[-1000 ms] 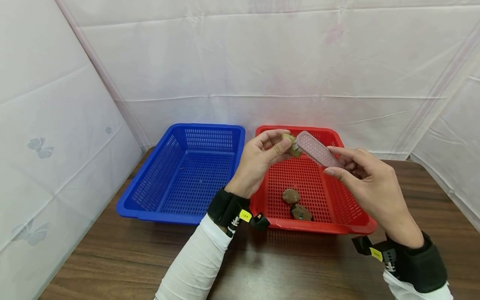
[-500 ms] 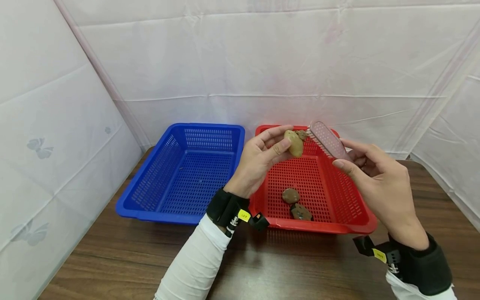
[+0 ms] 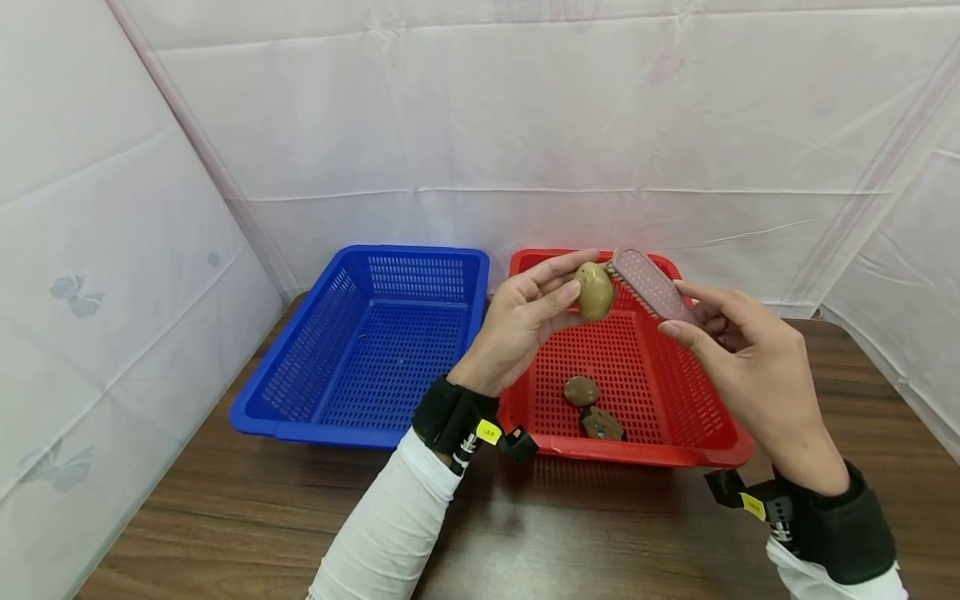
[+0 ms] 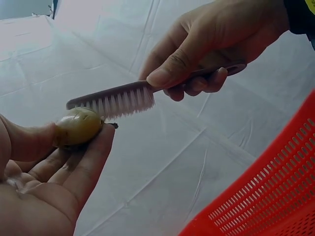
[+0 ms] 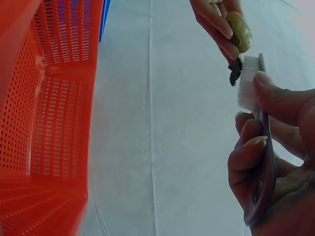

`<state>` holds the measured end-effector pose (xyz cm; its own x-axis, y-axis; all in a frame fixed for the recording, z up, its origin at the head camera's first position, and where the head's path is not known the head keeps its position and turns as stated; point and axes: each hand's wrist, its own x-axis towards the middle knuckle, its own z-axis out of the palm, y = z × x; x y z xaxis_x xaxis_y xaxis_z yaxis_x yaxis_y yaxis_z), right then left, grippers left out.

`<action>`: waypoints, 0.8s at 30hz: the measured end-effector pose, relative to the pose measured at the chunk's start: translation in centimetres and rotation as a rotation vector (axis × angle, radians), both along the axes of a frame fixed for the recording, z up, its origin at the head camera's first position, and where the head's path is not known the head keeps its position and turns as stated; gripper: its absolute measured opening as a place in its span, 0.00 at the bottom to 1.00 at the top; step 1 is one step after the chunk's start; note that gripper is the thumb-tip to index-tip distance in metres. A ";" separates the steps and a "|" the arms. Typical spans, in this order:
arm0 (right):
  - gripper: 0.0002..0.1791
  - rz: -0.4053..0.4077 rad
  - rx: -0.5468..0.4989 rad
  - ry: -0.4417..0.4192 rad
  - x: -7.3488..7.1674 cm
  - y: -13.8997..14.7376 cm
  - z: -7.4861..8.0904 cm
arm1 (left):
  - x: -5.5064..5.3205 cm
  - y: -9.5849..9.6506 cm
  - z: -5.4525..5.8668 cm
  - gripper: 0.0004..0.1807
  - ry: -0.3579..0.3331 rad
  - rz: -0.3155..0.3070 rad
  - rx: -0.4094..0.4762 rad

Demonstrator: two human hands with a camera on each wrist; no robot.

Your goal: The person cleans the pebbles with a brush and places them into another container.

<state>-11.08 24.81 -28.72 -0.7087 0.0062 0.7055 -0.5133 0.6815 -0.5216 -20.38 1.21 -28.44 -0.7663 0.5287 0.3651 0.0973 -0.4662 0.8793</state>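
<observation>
My left hand [image 3: 517, 317] pinches a yellowish potato [image 3: 595, 292] between thumb and fingers, above the red basket [image 3: 630, 452]. Dark, dirt-like matter [image 5: 235, 72] clings to its far side in the right wrist view. My right hand [image 3: 750, 358] grips the handle of a pink brush [image 3: 643, 282] with white bristles [image 4: 123, 102]. In the left wrist view the bristle tips at the brush's far end are right at the top of the potato. Two brown, mud-covered lumps, one round [image 3: 581, 391] and one rougher [image 3: 602, 423], lie in the red basket below.
A blue basket [image 3: 315, 432] stands left of the red one, with small specks on its floor. Both rest on a brown wooden table [image 3: 225, 517]. White sheeting [image 3: 450, 108] hangs behind and on both sides.
The brush has moved off the potato to the right, carrying a brown clump, then come back to its upper edge. The potato has turned and shifted slightly right, showing more of its yellowish skin.
</observation>
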 end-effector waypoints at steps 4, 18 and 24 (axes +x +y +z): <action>0.30 -0.006 -0.026 0.022 0.0 0.0 0.1 | 0.0 0.0 0.0 0.23 0.008 -0.007 0.002; 0.33 0.034 0.034 0.030 0.3 -0.2 0.3 | 0.0 -0.1 0.0 0.24 0.034 -0.028 -0.005; 0.27 -0.010 0.062 0.061 0.1 0.1 0.1 | 0.0 -0.2 -0.1 0.23 0.046 -0.050 -0.002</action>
